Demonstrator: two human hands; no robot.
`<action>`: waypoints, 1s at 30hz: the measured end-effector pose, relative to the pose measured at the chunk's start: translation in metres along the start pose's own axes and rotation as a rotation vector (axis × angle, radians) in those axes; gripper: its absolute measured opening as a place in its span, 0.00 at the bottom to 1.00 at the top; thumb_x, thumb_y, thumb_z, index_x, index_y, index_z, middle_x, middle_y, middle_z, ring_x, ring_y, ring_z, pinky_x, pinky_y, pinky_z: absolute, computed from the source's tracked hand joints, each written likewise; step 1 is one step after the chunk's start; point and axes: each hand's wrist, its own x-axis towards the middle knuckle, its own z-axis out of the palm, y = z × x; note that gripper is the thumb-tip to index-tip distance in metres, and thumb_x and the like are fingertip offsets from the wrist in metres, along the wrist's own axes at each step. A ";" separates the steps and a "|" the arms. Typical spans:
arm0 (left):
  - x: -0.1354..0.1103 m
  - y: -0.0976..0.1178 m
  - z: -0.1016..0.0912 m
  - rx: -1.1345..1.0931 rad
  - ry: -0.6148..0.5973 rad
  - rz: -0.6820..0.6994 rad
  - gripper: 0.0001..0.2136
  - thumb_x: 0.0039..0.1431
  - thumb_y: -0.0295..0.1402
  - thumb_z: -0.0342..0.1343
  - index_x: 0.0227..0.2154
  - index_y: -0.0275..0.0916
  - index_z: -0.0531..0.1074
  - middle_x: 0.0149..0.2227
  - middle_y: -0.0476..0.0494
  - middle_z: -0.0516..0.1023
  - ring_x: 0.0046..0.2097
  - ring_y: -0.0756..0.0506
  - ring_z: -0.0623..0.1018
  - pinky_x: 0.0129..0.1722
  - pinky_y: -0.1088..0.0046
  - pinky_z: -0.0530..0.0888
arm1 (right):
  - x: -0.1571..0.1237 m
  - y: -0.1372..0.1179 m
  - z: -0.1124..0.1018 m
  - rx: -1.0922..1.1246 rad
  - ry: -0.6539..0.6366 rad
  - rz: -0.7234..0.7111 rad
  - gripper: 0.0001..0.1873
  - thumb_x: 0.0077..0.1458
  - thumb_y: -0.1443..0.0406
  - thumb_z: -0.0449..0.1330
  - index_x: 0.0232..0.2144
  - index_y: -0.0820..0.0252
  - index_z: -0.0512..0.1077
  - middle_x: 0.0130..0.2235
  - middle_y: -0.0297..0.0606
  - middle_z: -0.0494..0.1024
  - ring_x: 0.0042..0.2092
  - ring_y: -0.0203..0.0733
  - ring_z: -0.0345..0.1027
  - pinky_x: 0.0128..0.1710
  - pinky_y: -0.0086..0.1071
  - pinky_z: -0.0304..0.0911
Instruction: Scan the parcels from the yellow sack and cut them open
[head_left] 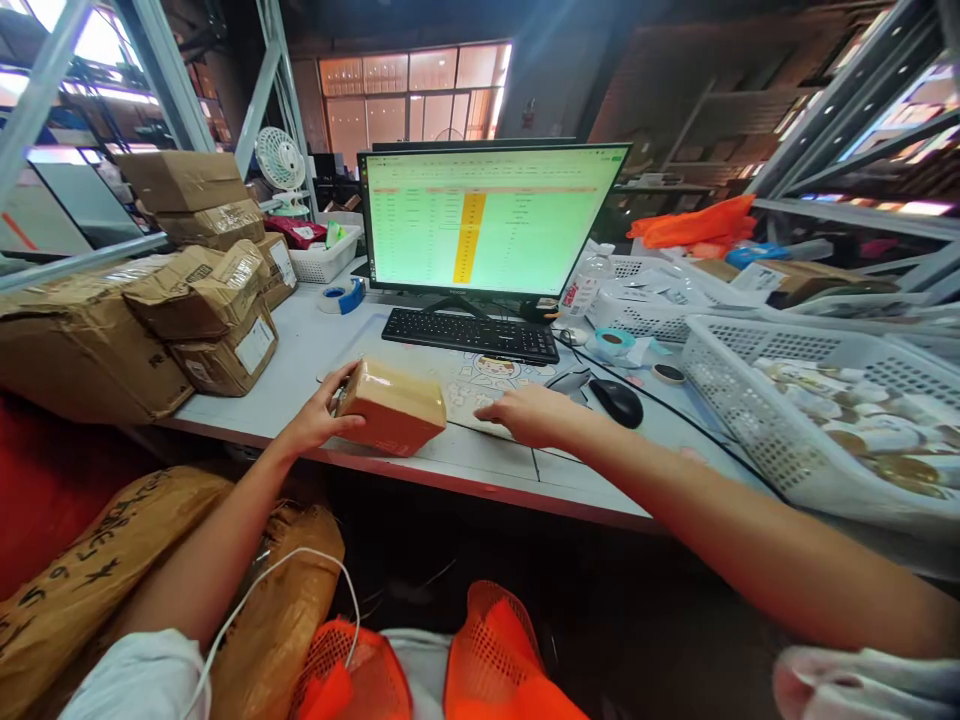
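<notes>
My left hand [324, 412] grips the left end of a small taped cardboard box [397, 405], thumb on the near side and fingers behind. The box sits tilted at the front edge of the white desk [480, 470]. To its right, my right hand [525, 412] hovers low over a printed desk mat [472, 375], apart from the box. Its fingers are curled together, and the back of the hand hides whatever may be inside. Just behind it lies a grey, dark-edged object [568, 381], partly covered. A black mouse [616, 402] rests to the right.
A monitor [491, 225] and a keyboard [470, 334] stand at the back. Cardboard boxes [199, 290] are stacked at the left. On the right is a white basket [750, 420] of rolls; tape rolls [615, 342] and a bottle [589, 280] stand nearby. Wrapped parcels [277, 610] lie below left.
</notes>
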 end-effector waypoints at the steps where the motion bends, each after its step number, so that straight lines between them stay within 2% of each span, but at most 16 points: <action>1: 0.002 -0.006 -0.002 -0.024 -0.036 -0.021 0.53 0.50 0.58 0.69 0.73 0.45 0.52 0.72 0.34 0.57 0.72 0.32 0.60 0.70 0.54 0.63 | -0.004 0.005 0.007 -0.032 -0.050 0.069 0.25 0.64 0.70 0.56 0.58 0.42 0.78 0.42 0.42 0.84 0.39 0.48 0.78 0.37 0.35 0.64; 3: 0.007 -0.014 -0.004 -0.010 -0.101 -0.066 0.56 0.49 0.58 0.69 0.74 0.45 0.47 0.73 0.32 0.55 0.72 0.31 0.60 0.70 0.51 0.62 | -0.008 0.011 0.022 -0.076 -0.089 0.185 0.29 0.68 0.68 0.51 0.68 0.42 0.68 0.47 0.46 0.82 0.43 0.52 0.78 0.38 0.37 0.64; 4: 0.009 -0.015 -0.003 0.034 -0.105 -0.075 0.57 0.49 0.58 0.69 0.75 0.45 0.44 0.73 0.30 0.55 0.72 0.30 0.60 0.71 0.49 0.61 | -0.008 0.011 0.031 -0.084 -0.051 0.239 0.31 0.70 0.67 0.48 0.71 0.43 0.62 0.49 0.48 0.80 0.45 0.53 0.78 0.39 0.37 0.64; 6: 0.010 -0.009 0.003 0.191 -0.032 -0.025 0.59 0.49 0.58 0.69 0.75 0.45 0.41 0.73 0.28 0.52 0.73 0.29 0.57 0.71 0.45 0.58 | -0.006 0.011 0.050 -0.081 0.024 0.313 0.30 0.72 0.64 0.46 0.73 0.44 0.57 0.52 0.51 0.77 0.47 0.53 0.76 0.42 0.38 0.65; 8: 0.010 0.004 0.016 0.409 0.088 0.120 0.55 0.52 0.57 0.69 0.74 0.45 0.44 0.73 0.29 0.52 0.74 0.29 0.55 0.72 0.43 0.56 | 0.000 0.010 0.067 -0.054 0.078 0.325 0.28 0.72 0.62 0.48 0.71 0.50 0.62 0.53 0.53 0.75 0.50 0.54 0.74 0.47 0.40 0.65; 11: 0.007 0.018 0.045 0.728 0.190 0.344 0.38 0.59 0.51 0.67 0.67 0.43 0.62 0.67 0.31 0.64 0.71 0.30 0.60 0.70 0.45 0.59 | 0.014 0.008 0.076 0.049 0.222 0.272 0.25 0.71 0.61 0.51 0.65 0.59 0.71 0.54 0.54 0.75 0.55 0.56 0.70 0.54 0.42 0.64; 13: 0.007 0.016 0.062 0.833 0.291 0.415 0.28 0.62 0.47 0.64 0.61 0.41 0.69 0.58 0.32 0.72 0.65 0.31 0.68 0.67 0.46 0.64 | 0.028 0.003 0.066 0.188 0.368 0.208 0.23 0.71 0.62 0.52 0.63 0.61 0.73 0.53 0.53 0.75 0.55 0.54 0.69 0.56 0.42 0.63; 15: 0.007 0.007 0.073 0.857 0.412 0.466 0.23 0.64 0.46 0.63 0.56 0.38 0.72 0.51 0.32 0.74 0.58 0.32 0.71 0.63 0.47 0.67 | 0.046 -0.006 0.050 0.354 0.502 0.102 0.22 0.71 0.61 0.52 0.61 0.60 0.74 0.53 0.50 0.76 0.54 0.51 0.70 0.56 0.41 0.64; 17: 0.008 -0.001 0.078 0.850 0.472 0.520 0.22 0.64 0.45 0.63 0.54 0.37 0.72 0.48 0.33 0.74 0.55 0.34 0.72 0.62 0.47 0.68 | 0.066 -0.020 0.032 0.476 0.539 -0.013 0.21 0.70 0.59 0.55 0.59 0.59 0.75 0.52 0.47 0.76 0.54 0.48 0.71 0.56 0.39 0.65; 19: 0.009 -0.004 0.078 0.842 0.480 0.550 0.20 0.64 0.45 0.63 0.53 0.38 0.72 0.47 0.35 0.74 0.53 0.35 0.72 0.62 0.48 0.69 | 0.085 -0.035 0.017 0.516 0.466 -0.065 0.21 0.68 0.57 0.60 0.58 0.61 0.75 0.52 0.48 0.76 0.53 0.47 0.72 0.56 0.38 0.65; 22: 0.009 -0.001 0.074 0.829 0.467 0.540 0.16 0.64 0.42 0.64 0.50 0.39 0.73 0.45 0.38 0.75 0.51 0.37 0.72 0.60 0.50 0.70 | 0.104 -0.055 -0.002 0.422 0.300 -0.044 0.24 0.66 0.56 0.64 0.58 0.65 0.75 0.52 0.50 0.76 0.52 0.47 0.73 0.55 0.36 0.65; 27: 0.010 0.004 0.074 0.812 0.450 0.532 0.14 0.64 0.38 0.64 0.48 0.38 0.74 0.43 0.39 0.75 0.50 0.37 0.71 0.58 0.51 0.70 | 0.106 -0.071 -0.026 0.065 0.161 -0.074 0.22 0.70 0.53 0.57 0.50 0.66 0.78 0.49 0.54 0.79 0.49 0.53 0.76 0.48 0.36 0.66; 30: 0.007 0.006 0.078 0.802 0.436 0.488 0.14 0.64 0.39 0.63 0.48 0.38 0.74 0.43 0.37 0.74 0.51 0.36 0.71 0.56 0.51 0.72 | 0.111 -0.069 -0.034 0.008 0.136 -0.039 0.21 0.73 0.56 0.52 0.51 0.64 0.77 0.50 0.55 0.80 0.51 0.54 0.76 0.49 0.36 0.65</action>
